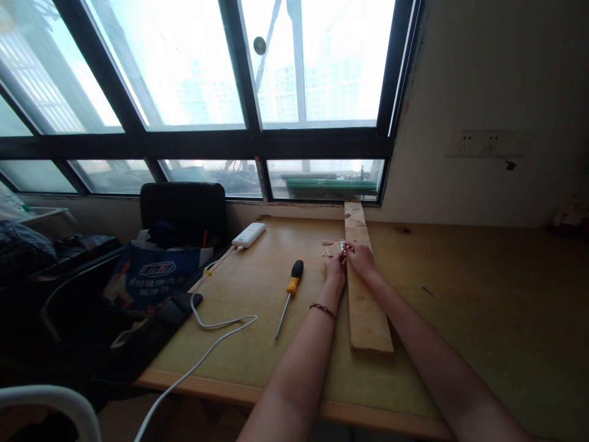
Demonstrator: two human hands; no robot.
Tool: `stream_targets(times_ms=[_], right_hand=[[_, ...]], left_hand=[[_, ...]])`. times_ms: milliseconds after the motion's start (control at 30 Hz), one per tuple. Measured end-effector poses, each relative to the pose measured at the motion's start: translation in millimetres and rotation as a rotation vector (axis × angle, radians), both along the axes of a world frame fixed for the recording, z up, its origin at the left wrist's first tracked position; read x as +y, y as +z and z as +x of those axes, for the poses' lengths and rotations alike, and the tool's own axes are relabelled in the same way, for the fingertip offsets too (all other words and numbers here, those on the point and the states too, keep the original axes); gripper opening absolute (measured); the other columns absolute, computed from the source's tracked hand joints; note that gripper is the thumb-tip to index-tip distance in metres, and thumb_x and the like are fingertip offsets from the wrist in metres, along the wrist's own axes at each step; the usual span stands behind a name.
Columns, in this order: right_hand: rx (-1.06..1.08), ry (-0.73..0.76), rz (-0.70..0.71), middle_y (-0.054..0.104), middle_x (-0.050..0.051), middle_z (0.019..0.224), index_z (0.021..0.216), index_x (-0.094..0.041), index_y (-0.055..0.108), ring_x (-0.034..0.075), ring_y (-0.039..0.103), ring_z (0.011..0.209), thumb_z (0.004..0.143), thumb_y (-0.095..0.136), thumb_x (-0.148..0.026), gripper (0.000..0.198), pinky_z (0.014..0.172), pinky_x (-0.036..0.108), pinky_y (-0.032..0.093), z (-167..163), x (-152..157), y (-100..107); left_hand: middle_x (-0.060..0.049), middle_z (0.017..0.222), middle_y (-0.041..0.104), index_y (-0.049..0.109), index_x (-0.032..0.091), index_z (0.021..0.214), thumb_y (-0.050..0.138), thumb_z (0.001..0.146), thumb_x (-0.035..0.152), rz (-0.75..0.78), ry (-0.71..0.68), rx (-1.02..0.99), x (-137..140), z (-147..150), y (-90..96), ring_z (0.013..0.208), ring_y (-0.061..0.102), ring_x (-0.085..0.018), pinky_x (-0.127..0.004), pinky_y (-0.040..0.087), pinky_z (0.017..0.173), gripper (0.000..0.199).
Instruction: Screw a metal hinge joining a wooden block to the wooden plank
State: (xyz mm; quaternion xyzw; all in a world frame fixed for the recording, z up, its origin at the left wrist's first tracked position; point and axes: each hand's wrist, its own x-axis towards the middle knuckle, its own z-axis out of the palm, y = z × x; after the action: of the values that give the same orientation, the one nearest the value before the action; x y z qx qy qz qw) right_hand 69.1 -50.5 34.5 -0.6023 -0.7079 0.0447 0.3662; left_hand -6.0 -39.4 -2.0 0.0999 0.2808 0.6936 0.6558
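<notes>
A long wooden board [368, 301] lies on the table, its far end by the window wall. At its left edge, my left hand [335, 266] has its fingers closed around a small shiny metal piece [343, 245]. My right hand [361, 259] rests over the board, its fingertips pinching at the same metal piece. The exact kind of this piece is too small to make out. A short bit of wood [327, 248] lies just beyond my left fingers. To the left, a screwdriver [292, 285] with a black and orange handle lies on the table.
A white power bank [249, 235] with a white cable [221, 339] lies at the table's left edge. A thin nail or screw [428, 291] lies on the right of the table [478, 331]. A black chair [183, 212] and a blue bag [151, 279] stand left.
</notes>
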Motion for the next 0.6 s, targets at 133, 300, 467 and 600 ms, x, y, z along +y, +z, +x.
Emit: stream_targets(times_ms=[133,300,467,600], right_hand=[[-0.037,0.031,-0.007,0.062,0.005,0.094,0.093,-0.021,0.065,0.016,0.056,0.084,0.084,0.044,-0.023,0.023,0.07,0.022,0.037,-1.0,-2.6,2.9],[-0.049,0.035,-0.026,0.062,0.006,0.097,0.094,-0.021,0.062,0.015,0.055,0.088,0.085,0.042,-0.023,0.022,0.073,0.021,0.037,-2.4,-4.9,5.5],[-0.057,-0.005,-0.052,0.061,0.006,0.096,0.09,-0.019,0.063,0.015,0.055,0.086,0.083,0.044,-0.02,0.02,0.073,0.021,0.037,-2.9,-6.0,7.0],[-0.053,-0.004,-0.039,0.061,0.007,0.093,0.086,-0.018,0.064,0.015,0.055,0.083,0.081,0.046,-0.02,0.019,0.072,0.021,0.037,-1.5,-5.7,6.8]], left_hand=[[-0.003,0.063,0.061,0.059,0.012,0.07,0.059,0.059,0.005,0.018,0.02,0.019,-1.1,0.6,1.0,0.058,0.058,-0.011,-0.023,0.045,0.059,0.013],[-0.002,0.065,0.06,0.059,0.013,0.07,0.059,0.058,0.006,0.022,0.012,0.047,-3.3,0.5,1.6,0.06,0.058,-0.011,-0.022,0.043,0.06,0.014],[-0.003,0.069,0.061,0.059,0.014,0.067,0.059,0.059,0.006,0.023,-0.009,0.092,-5.0,0.0,1.9,0.065,0.058,-0.012,-0.023,0.043,0.063,0.011],[-0.004,0.071,0.062,0.059,0.016,0.067,0.058,0.061,0.006,0.024,-0.02,0.125,-5.2,-0.2,2.4,0.069,0.059,-0.013,-0.024,0.044,0.065,0.012]])
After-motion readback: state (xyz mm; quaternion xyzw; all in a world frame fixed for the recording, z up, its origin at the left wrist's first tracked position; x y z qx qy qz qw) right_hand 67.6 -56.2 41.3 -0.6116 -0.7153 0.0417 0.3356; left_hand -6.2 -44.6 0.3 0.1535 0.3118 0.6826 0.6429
